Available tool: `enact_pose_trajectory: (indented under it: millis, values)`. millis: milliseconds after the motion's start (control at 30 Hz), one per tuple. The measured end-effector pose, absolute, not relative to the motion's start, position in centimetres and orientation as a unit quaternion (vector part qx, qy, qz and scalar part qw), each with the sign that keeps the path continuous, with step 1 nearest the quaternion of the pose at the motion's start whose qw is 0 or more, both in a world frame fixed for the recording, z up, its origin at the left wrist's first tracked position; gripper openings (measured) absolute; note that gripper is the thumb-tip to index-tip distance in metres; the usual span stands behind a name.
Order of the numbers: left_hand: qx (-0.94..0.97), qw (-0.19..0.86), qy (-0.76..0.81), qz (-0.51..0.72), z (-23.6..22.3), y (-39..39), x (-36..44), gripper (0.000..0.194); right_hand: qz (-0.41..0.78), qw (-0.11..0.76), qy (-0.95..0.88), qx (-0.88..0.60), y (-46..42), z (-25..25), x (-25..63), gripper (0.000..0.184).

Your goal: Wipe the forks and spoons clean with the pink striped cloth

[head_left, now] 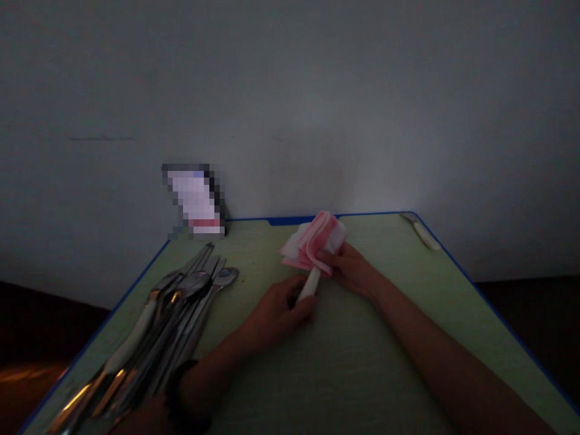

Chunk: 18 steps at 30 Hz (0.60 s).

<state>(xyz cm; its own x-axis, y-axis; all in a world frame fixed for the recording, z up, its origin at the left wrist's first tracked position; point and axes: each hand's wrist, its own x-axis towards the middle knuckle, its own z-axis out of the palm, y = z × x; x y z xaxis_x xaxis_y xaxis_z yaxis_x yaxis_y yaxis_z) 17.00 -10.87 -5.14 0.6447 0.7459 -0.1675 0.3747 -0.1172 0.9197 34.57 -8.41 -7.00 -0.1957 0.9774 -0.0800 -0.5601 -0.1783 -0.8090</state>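
Clamping its fingers, the left hand grips a pale handle. The right hand clamps pink-and-white cloth at its far end.

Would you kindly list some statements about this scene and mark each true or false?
1. The left hand holds a pale handle. True.
2. The right hand holds a phone. False: it holds a pink and white cloth.
3. The cutlery pile lies on the left side of the table. True.
4. The table's far edge is red. False: it is blue.
5. A lone pale-handled utensil lies near the far right corner. True.
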Motion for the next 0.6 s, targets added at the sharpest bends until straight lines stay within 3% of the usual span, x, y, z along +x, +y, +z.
enact_pose_trajectory:
  millis: [233,600]
  values:
    - [0.777,0.444,0.387,0.222,-4.9,-11.0,17.1,0.027,0.679,0.558,-0.351,-0.324,-8.6,-7.1,34.3,0.034]
    - [0.782,0.450,0.393,0.178,-4.9,-11.1,17.0,0.031,0.615,0.579,-0.387,-0.371,-8.3,-8.5,34.3,0.030]
